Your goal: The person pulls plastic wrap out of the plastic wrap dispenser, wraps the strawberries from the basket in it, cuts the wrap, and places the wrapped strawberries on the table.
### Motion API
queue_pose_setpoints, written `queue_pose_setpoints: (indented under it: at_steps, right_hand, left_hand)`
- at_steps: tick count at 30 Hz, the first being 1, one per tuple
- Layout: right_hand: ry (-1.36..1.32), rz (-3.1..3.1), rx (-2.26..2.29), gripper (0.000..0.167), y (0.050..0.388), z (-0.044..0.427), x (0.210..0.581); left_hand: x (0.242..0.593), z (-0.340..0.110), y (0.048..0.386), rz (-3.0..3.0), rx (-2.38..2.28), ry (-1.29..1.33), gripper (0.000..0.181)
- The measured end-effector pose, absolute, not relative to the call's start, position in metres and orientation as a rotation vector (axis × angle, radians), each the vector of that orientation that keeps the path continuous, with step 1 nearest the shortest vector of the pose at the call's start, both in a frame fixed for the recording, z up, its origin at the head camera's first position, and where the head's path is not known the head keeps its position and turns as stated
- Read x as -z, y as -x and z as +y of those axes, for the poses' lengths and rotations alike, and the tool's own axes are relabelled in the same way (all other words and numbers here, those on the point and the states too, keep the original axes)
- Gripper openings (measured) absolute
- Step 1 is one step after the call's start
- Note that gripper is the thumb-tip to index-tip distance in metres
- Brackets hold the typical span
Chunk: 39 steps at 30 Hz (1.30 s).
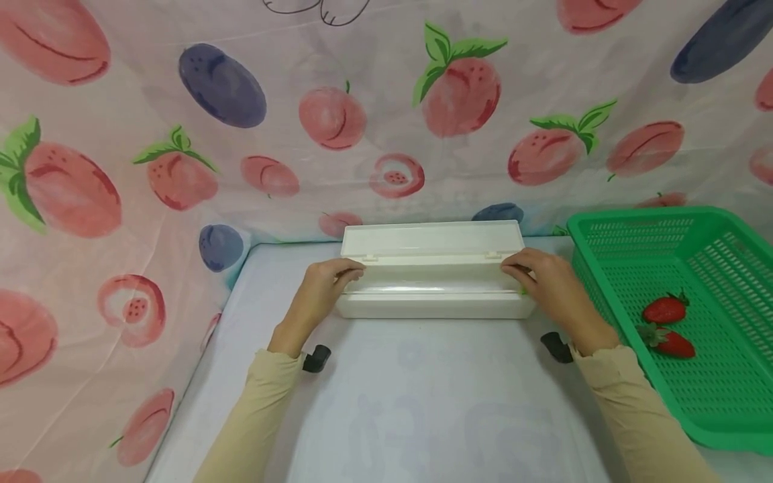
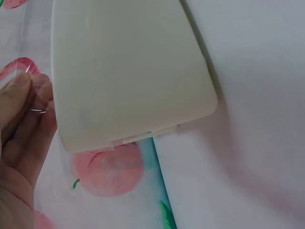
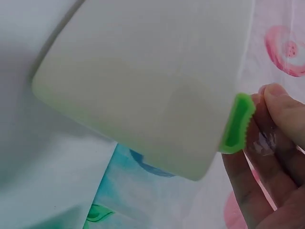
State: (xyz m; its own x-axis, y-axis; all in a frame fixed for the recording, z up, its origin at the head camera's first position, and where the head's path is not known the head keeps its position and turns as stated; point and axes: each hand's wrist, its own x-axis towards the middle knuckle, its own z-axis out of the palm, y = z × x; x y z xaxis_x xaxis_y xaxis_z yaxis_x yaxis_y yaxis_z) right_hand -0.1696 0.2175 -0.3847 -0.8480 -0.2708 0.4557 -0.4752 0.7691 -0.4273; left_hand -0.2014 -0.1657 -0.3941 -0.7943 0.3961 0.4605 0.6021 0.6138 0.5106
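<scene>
- White, faintly marked sheet [image 1: 423, 389] underneath, meeting an upright fabric backdrop [image 1: 386, 80] printed with pink and blue fruit.
- Near that far edge: long, smooth plastic box [image 1: 431, 306], rounded at the corners, lid [image 1: 431, 239] raised behind.
- Clear, glossy film [image 1: 431, 278] at the box's opening — pinched between thumb and fingers by both left hand [image 1: 320, 285] and right hand [image 1: 552, 285].
- Bright green toothed piece [image 3: 237, 125] at the box's right end, beside the right fingertips.
- Latticed green basket [image 1: 652, 214] to the right — two red strawberries [image 1: 664, 310] inside.

Head camera overlooks the box [image 1: 435, 306], wrist cameras closer.
</scene>
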Motion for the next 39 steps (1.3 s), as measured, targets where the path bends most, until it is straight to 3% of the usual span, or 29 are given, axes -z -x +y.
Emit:
queue_pose_setpoints:
  at_steps: [39]
  right_hand:
    - [-0.579,-2.530,-0.789,0.012,0.166,0.217,0.348]
  left_hand:
    - [0.363,-0.162,0.204,-2.393,1.032,0.790,0.014]
